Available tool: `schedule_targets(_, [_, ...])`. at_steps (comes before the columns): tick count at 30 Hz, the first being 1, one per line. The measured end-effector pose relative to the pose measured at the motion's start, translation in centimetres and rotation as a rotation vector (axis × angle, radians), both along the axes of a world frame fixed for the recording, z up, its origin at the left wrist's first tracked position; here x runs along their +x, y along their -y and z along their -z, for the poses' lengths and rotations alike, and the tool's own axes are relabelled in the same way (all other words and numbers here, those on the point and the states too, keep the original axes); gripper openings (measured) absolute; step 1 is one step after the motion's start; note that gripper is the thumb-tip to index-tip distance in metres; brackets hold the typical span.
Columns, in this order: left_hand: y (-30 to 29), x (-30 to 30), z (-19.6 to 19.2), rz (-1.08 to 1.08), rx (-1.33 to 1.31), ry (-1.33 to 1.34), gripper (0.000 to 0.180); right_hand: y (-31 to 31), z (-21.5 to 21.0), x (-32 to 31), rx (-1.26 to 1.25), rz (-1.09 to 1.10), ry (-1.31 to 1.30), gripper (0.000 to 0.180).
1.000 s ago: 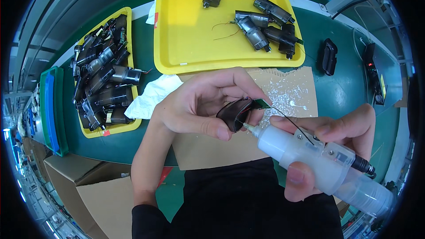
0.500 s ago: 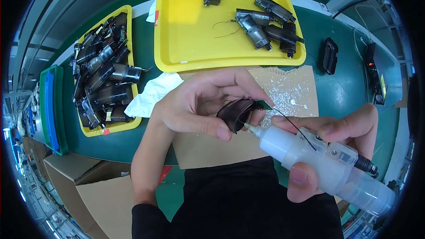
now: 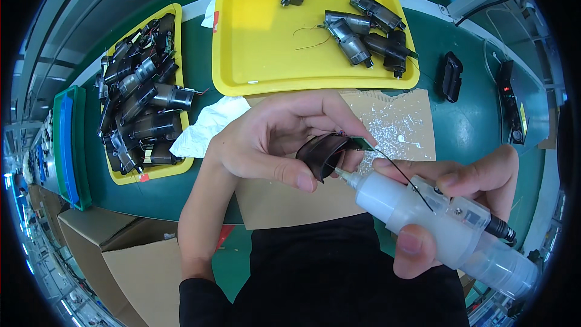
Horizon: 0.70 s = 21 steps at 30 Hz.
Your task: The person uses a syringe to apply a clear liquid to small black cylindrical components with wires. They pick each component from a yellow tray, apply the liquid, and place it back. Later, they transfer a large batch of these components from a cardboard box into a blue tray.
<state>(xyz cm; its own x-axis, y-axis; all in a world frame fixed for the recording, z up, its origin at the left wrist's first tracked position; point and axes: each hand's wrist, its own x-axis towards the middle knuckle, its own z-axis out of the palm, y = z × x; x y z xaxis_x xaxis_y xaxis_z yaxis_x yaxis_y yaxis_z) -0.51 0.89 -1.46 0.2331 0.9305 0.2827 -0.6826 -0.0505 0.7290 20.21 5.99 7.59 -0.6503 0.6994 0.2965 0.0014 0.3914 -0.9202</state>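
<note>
My left hand (image 3: 272, 139) is closed round a dark brown, hollow plastic housing (image 3: 319, 152), its open end turned toward the right. A small green circuit board (image 3: 362, 143) sticks out at the housing's upper edge, and a thin dark wire (image 3: 396, 168) trails from it. In my right hand (image 3: 466, 191) is a translucent glue syringe (image 3: 417, 221) filled with whitish material. Its narrow tip (image 3: 344, 174) is at the mouth of the housing; whether it touches the inner wall I cannot tell.
Under my hands lies cardboard (image 3: 290, 206) spattered with white bits. Beyond it, a yellow tray (image 3: 260, 42) holds several dark cylindrical units. Another yellow tray (image 3: 158, 175) at left is heaped with similar parts, near white cloth (image 3: 209, 126). A black case (image 3: 449, 77) lies at right.
Both hands, the housing and the syringe keep almost the same place. The view has shifted very slightly.
</note>
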Motion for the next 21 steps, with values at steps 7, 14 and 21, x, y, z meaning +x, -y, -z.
schedule_targets(7, [0.05, -0.12, -0.03, 0.001, 0.007, -0.019, 0.059, 0.11, -0.18, 0.12, -0.003, -0.01, 0.016, 0.051])
schedule_targets(14, [0.22, -0.07, -0.18, 0.012, 0.02, -0.011, 0.058, 0.18, -0.57, 0.25, -0.008, -0.025, 0.04, 0.051])
schedule_targets(21, [0.24, -0.02, -0.12, 0.004, 0.04, -0.013, 0.057, 0.19, -0.83, 0.48, -0.009, -0.043, 0.061, 0.05])
